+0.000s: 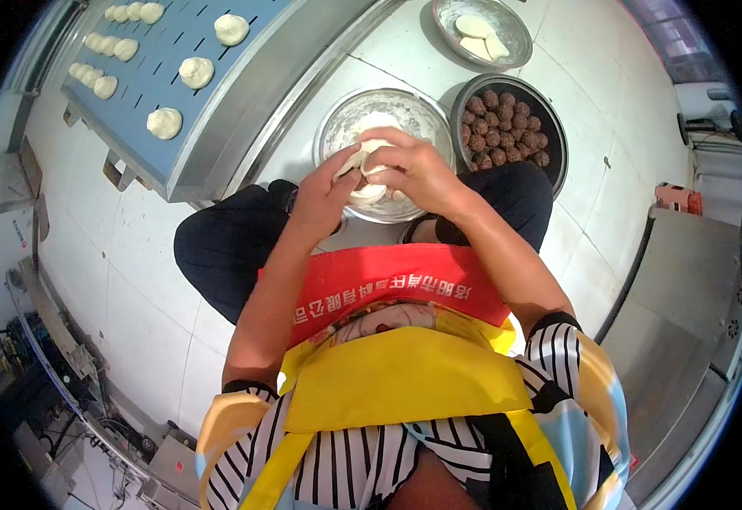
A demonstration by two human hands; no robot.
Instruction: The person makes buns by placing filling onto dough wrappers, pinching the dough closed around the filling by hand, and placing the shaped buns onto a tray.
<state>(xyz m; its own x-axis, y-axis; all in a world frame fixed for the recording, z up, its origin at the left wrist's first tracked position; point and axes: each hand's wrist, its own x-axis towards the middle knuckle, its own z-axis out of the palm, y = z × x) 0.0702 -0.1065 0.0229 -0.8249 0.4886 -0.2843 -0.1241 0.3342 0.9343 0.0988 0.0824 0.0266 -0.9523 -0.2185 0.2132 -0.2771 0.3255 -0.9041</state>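
Observation:
Both of my hands meet over a flour-dusted metal bowl [330, 127], closed around a piece of white dough [373, 160]. My left hand [323, 192] grips its left side, with the thumb toward the middle. From the right, my right hand [417, 172] pinches the dough's edge with bent fingers. A bit of dark brown shows near my left thumb; whether it is filling inside the dough is hard to see. More pale dough and flour lie in the bowl below my fingers.
Right of the metal bowl, a black basin [560, 140] holds several brown filling balls [505, 127]. Behind it, another bowl [520, 53] contains flattened dough pieces [477, 36]. At the left, a blue slotted conveyor surface [162, 81] with a metal edge [218, 140] carries several round buns [164, 123].

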